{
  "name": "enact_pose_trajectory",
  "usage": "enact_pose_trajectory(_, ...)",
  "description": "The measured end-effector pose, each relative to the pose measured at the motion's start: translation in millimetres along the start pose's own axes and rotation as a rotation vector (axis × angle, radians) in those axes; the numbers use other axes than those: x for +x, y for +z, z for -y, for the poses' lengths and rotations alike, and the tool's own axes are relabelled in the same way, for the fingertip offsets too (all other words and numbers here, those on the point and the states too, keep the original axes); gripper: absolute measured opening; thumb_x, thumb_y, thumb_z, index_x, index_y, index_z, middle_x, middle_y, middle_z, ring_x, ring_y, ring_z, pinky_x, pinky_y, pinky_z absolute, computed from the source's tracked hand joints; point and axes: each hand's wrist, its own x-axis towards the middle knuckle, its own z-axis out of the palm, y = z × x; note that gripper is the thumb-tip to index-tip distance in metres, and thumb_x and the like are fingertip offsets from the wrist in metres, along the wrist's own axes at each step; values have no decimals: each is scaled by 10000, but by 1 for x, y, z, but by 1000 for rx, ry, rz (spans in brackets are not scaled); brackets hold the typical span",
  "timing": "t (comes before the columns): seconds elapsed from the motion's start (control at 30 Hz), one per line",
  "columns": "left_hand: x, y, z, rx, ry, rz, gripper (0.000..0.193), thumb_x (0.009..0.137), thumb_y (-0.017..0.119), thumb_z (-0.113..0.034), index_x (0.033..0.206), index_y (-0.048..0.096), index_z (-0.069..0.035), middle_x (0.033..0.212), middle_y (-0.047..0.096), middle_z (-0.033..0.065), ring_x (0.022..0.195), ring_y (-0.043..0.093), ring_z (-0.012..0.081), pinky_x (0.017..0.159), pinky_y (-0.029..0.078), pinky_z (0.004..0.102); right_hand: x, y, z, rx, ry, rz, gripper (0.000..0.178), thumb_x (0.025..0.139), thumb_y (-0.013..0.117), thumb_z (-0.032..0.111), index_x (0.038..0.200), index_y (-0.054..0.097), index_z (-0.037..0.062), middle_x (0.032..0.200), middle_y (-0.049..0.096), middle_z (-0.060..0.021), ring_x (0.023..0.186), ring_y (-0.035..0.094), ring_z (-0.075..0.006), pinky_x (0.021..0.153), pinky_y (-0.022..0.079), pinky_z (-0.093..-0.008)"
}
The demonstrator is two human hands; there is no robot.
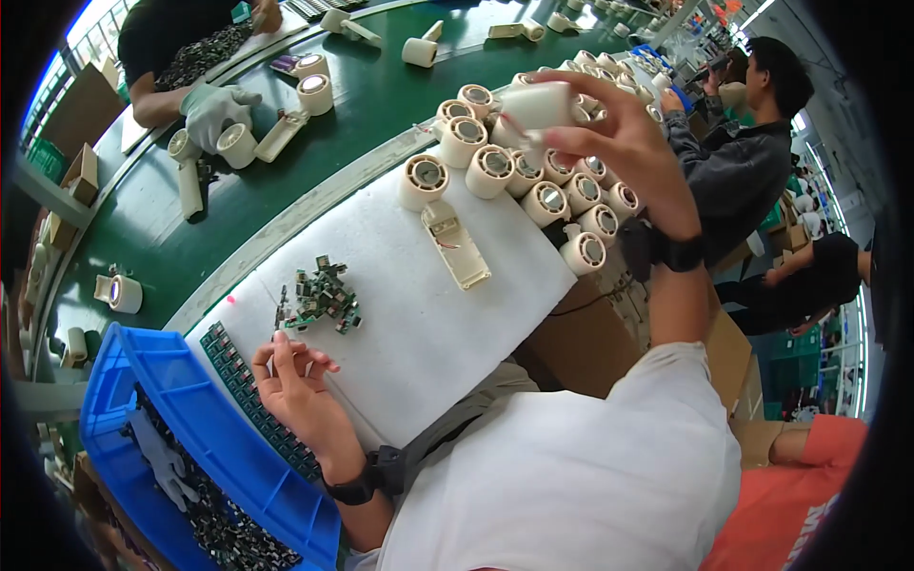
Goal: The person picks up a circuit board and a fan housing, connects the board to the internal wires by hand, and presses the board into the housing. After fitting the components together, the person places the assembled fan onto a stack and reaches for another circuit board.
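Observation:
My right hand (624, 133) is raised over the far right of the white work mat and grips a white handheld-fan housing (538, 105), blurred by motion. My left hand (303, 395) is low over the mat's left part, fingers apart and partly bent. Its index fingertip reaches a small circuit board (281, 309) at the edge of a loose pile of green circuit boards (326, 295); whether it touches is unclear. On the mat between my hands lies a fan with a round head (424, 181) and an open handle shell (457, 249), thin wires showing inside.
Several white round fan heads (490, 169) crowd the mat's far right. A strip of boards (243, 376) lies along its left edge, beside a blue bin (219, 419) of small parts. A green conveyor (228, 200) curves beyond. A co-worker's gloved hand (217, 114) handles fans there.

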Motion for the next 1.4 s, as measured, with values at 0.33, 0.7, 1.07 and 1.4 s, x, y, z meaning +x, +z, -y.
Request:
enact_pose_trajectory(0.33,-3,4,0,15,41,-69,175,990,689,-209,935,560,-105,753,587,8,583,564,107,495,441,242,-75,-241,-199,30,521,-827,424,867,826,317,1159,682,45,980,697,-41,742,693,-122,660,573,-223)
enact_pose_trajectory(0.7,1,-9,8,49,41,-74,164,969,702,-180,927,549,-136,748,557,-11,582,531,79,485,396,209,34,-290,-313,72,728,-870,410,818,845,459,773,671,90,701,686,-20,515,625,-109,466,512,-232)
enact_pose_trajectory(1.07,-6,8,-1,130,-1,-83,557,991,644,-101,1465,365,-13,787,577,57,570,574,126,422,477,254,76,-277,-360,-389,886,-942,656,726,819,673,746,687,31,682,704,-78,456,606,-141,407,476,-283)
enact_pose_trajectory(1.4,-3,12,-9,208,-125,-6,627,994,643,-97,1516,307,-8,805,601,83,581,643,156,436,540,269,109,-327,-396,-716,945,-676,789,753,771,680,983,738,-74,862,743,-157,581,697,-235,507,534,-357)
